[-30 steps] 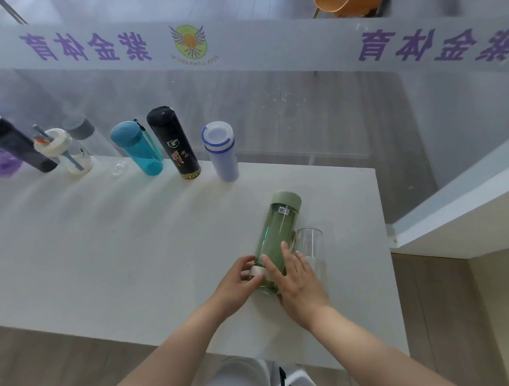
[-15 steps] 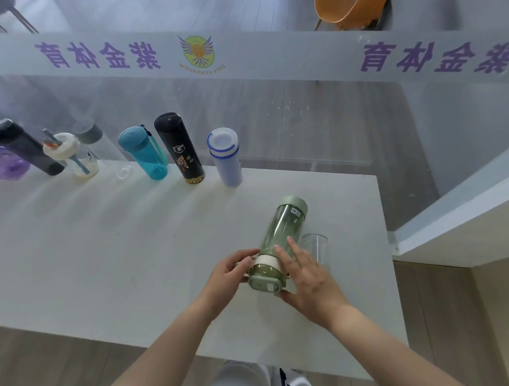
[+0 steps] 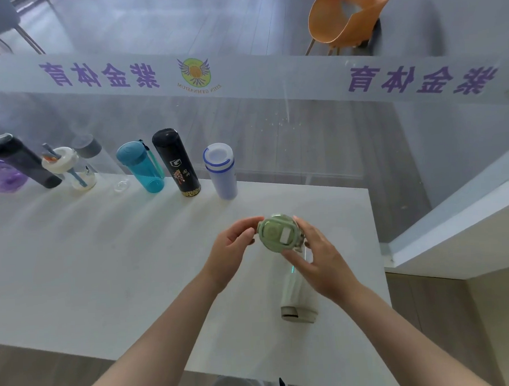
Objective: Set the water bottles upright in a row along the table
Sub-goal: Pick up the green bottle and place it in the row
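I hold a pale green bottle [image 3: 276, 234] between my left hand [image 3: 232, 247] and my right hand [image 3: 318, 257], above the right part of the white table [image 3: 74, 261]. One round end faces me and hides its body. Under my right hand a clear bottle [image 3: 295, 291] lies on its side, pale cap toward the near edge. Along the far edge stand a lavender bottle [image 3: 221, 171], a black bottle [image 3: 176, 161], a teal bottle [image 3: 141, 166] and several more to the left.
A glass wall with purple lettering [image 3: 99, 75] runs right behind the far edge of the table. A small clear ring-like piece [image 3: 121, 186] lies beside the teal bottle. The table's right edge [image 3: 379, 260] is close to my right hand. An orange chair [image 3: 347, 13] stands beyond the glass.
The green bottle lay on the table pointing away from me; both hands have tipped it up so its end faces me. The clear bottle beside it now shows lying flat.
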A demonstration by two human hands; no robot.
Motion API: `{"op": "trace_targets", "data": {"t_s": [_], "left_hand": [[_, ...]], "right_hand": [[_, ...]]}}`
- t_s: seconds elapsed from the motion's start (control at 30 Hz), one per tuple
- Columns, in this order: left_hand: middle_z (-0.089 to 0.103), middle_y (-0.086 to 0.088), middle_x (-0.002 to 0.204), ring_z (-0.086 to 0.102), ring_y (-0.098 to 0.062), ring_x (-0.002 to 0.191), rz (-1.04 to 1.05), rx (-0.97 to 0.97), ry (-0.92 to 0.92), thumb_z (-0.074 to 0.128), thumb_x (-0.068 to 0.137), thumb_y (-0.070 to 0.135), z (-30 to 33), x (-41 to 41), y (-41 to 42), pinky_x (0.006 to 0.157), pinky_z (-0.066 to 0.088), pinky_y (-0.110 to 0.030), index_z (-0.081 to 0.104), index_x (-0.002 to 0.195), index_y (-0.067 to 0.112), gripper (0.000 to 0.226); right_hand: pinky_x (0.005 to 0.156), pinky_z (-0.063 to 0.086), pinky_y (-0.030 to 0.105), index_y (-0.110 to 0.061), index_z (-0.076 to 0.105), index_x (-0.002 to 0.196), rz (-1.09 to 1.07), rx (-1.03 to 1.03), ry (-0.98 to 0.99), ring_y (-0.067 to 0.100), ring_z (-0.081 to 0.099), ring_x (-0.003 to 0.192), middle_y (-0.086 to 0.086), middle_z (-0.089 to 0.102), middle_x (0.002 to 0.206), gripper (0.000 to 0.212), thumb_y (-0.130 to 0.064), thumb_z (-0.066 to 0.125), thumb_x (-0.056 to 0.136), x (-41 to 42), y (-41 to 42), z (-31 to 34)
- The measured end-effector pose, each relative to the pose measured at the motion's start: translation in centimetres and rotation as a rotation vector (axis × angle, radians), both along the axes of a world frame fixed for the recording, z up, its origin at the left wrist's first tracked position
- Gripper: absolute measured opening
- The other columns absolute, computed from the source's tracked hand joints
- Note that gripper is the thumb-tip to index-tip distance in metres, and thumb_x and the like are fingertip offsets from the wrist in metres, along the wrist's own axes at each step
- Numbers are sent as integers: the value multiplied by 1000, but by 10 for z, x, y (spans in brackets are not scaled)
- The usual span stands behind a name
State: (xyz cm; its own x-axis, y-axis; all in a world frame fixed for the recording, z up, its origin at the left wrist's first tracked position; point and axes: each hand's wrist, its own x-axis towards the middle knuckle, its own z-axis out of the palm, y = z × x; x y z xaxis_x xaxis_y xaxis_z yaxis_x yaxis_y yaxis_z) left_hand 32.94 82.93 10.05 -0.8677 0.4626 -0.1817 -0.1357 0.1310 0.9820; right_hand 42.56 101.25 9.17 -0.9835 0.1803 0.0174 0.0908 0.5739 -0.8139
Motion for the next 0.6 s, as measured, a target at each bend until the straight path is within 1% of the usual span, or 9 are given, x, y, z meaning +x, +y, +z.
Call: {"op": "trace_targets", "data": {"t_s": [0.1, 0.17, 0.27, 0.3, 0.37, 0.43, 0.5, 0.53, 0.6], "left_hand": [[69, 6, 121, 61, -14, 114, -56, -19, 50, 47, 93, 0, 3, -12, 11, 96, 48, -27, 64, 124, 24, 43], [65, 13, 124, 58, -7, 116, -82, -40, 70, 49, 91, 0, 3, -18, 19, 94, 48, -22, 60, 127, 32, 49], [59, 18, 129, 53, -2, 121, -87, -47, 76, 52, 89, 0, 0, -23, 31, 91, 48, -17, 53, 131, 42, 59], [56, 17, 133, 50, -2, 123, -92, -48, 70, 52, 90, 1, -2, -24, 35, 94, 48, -19, 50, 131, 46, 61], [51, 16, 137, 48, -3, 126, -123, -43, 52, 55, 90, 2, -6, -27, 42, 98, 46, -22, 43, 132, 52, 65], [47, 17, 136, 49, -3, 124, -154, -35, 32, 58, 91, 2, -11, -31, 51, 91, 49, -18, 37, 134, 48, 66], [45, 12, 138, 49, -8, 124, -145, -58, 24, 60, 90, 2, -17, -35, 58, 83, 51, -13, 36, 138, 37, 64], [43, 9, 140, 48, -12, 126, -136, -89, 27, 61, 90, 4, -20, -38, 60, 83, 51, -14, 36, 140, 33, 63], [40, 6, 144, 46, -16, 128, -136, -167, 25, 65, 90, 12, -27, -44, 63, 91, 51, -22, 35, 142, 30, 63]], "right_hand": [[104, 45, 37, -31, 38, 143, -52, -130, -15, 5, 50, 124, -12, 51, 139, 60, -53, 55, 90, -15, 10, 3], [101, 48, 40, -36, 40, 140, -78, -194, -33, 4, 53, 121, -14, 55, 133, 54, -54, 53, 91, -26, 17, 5], [98, 50, 35, -45, 43, 131, -105, -248, -48, -4, 55, 114, -22, 59, 124, 46, -61, 50, 89, -40, 28, 8], [96, 50, 32, -47, 43, 130, -114, -260, -53, -8, 55, 111, -24, 59, 121, 46, -63, 51, 87, -44, 32, 8], [91, 51, 26, -47, 41, 130, -133, -273, -72, -13, 53, 108, -27, 57, 120, 56, -63, 59, 80, -51, 36, 7], [84, 52, 22, -45, 37, 133, -152, -302, -90, -14, 52, 109, -28, 53, 122, 67, -52, 72, 76, -57, 38, 2], [84, 53, 26, -44, 34, 134, -184, -304, -93, -7, 52, 112, -22, 52, 125, 73, -36, 78, 76, -63, 39, -4], [86, 53, 28, -43, 33, 135, -199, -293, -95, -3, 52, 113, -20, 52, 126, 75, -31, 79, 76, -66, 40, -8], [88, 51, 29, -38, 31, 136, -215, -292, -128, -1, 53, 112, -16, 52, 127, 78, -27, 80, 76, -71, 39, -17]]}}
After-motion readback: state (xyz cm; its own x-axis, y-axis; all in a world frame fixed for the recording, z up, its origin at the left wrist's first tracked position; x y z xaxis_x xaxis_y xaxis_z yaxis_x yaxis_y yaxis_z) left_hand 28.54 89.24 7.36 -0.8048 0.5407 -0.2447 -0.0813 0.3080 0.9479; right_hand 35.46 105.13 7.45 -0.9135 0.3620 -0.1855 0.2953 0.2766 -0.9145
